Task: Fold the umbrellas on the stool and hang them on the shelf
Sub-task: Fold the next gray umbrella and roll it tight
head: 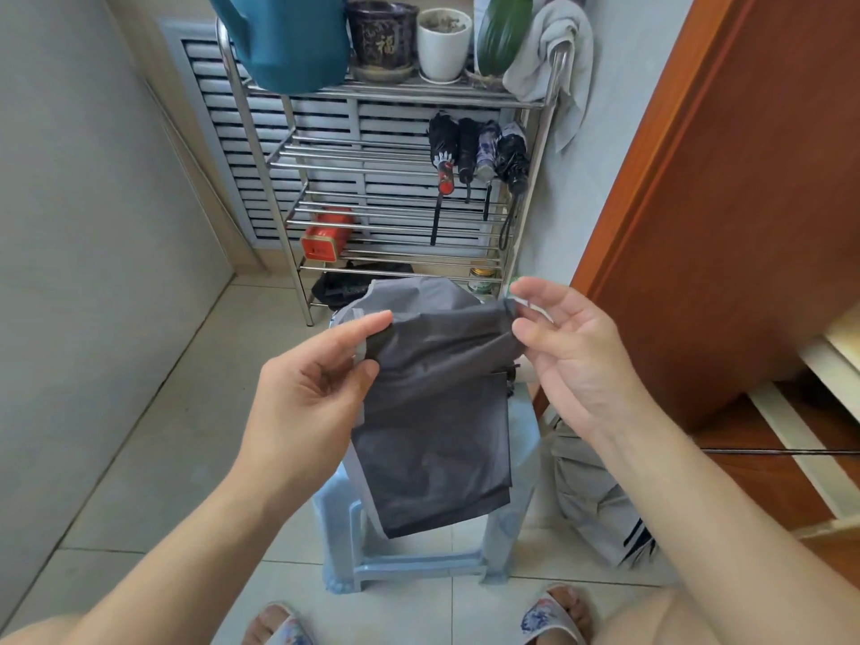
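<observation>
Tiled hallway floor, steel wire shelf (400,174) ahead — four folded umbrellas (479,151) hang from it.
Left hand (307,388) and right hand (572,351) each pinch the grey umbrella fabric (433,412) — stretched over the pale blue plastic stool (419,565).

Both forearms are bare, no sleeves reaching into the frame, and no rings or watch on the left hand (307,393) or the right hand (572,351). At the bottom edge, two feet wear open-toed white slippers (551,616) with a blue floral print.
</observation>
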{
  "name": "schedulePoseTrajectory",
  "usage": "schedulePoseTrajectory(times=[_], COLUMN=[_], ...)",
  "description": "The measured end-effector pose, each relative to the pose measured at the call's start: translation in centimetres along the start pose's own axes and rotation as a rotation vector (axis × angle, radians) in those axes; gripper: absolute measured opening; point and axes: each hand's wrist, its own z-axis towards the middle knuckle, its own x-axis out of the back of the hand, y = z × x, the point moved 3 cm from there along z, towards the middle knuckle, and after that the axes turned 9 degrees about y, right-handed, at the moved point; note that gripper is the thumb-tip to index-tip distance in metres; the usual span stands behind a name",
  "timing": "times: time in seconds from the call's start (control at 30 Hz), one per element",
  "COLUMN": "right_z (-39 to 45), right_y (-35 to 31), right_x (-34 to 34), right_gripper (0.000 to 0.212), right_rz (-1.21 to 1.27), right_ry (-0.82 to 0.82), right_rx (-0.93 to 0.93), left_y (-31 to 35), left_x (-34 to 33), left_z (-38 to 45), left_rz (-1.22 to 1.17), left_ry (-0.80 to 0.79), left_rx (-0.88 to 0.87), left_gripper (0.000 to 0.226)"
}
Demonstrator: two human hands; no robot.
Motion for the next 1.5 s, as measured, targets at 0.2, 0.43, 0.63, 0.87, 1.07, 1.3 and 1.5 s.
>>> schedulePoseTrajectory(times=[0.2,0.43,0.63,0.87,1.07,1.3,1.5], right_z=[0.4,-0.4,0.0,-0.9,-1.2,-2.0,-3.2], right_y=[-0.5,0.5,0.2,-1.4,-2.7,-2.8,-2.1], right_x=[0.8,0.7,0.3,-0.1,0.5,0.7,1.4], right_gripper=[0.012,0.031,0.056,0.071,0.041,0.014,0.006], right_rz=[-0.015,-0.547,-0.323,-0.429,-0.581,-0.903,-0.992], right_ry=[0.19,-0.107,-0.176,-0.201,-0.072,-0.047,-0.285], right_rx=[-0.068,0.048,0.057,0.162,0.364,0.761,0.974], left_y=[-0.1,0.0,-0.4,0.3,1.5,1.7,0.9], left_x=[0.1,-0.2,0.4,0.6,0.7,1.2,4.0], left_z=[-0.3,-0.2,0.7,0.3,-0.1,-0.4,0.2], left_rz=[-0.076,-0.13,-0.167,-0.12,-0.018,0.467,0.524], left_ry=[0.075,0.091,0.098,0.098,0.143,0.176,0.251], left_rx=[0.007,0.048,0.101,0.036,-0.116,-0.567,-0.451], left_gripper=[0.06,0.052,0.052,0.039,0.021,0.009,0.044])
